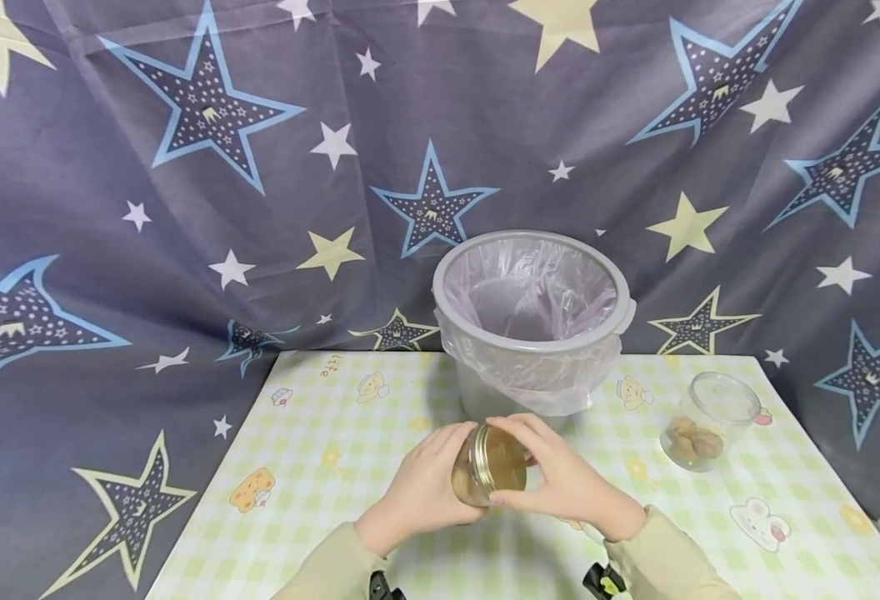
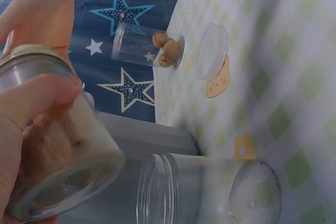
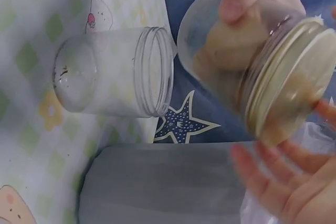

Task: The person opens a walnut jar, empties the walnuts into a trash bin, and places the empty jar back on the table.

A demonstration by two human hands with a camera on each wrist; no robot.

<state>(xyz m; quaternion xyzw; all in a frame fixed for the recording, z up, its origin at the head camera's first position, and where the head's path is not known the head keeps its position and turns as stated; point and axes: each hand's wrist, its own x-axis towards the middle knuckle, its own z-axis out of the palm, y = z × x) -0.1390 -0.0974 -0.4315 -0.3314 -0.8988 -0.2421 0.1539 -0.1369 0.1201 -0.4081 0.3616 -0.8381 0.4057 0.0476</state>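
Observation:
Held up tilted in front of the bin is a clear jar (image 2: 68,145) with a gold screw lid (image 1: 503,460) and brown contents. My left hand (image 1: 440,479) grips its glass side, thumb across the wall in the left wrist view. My right hand (image 1: 556,471) spans the gold lid, with fingers at its upper rim and thumb at its lower rim. Below both hands stands a second clear jar (image 3: 118,72), uncovered at the top, which the hands and held jar mostly hide in the head view.
Just behind the hands stands a grey bin (image 1: 477,392) lined with a clear plastic bag (image 1: 537,387). Farther right, a clear jar (image 1: 725,400) contains several brown, walnut-like nuts (image 1: 695,442). A clear round lid (image 2: 212,51) lies on the checked tabletop (image 1: 320,483). A star-patterned curtain (image 1: 335,200) hangs behind.

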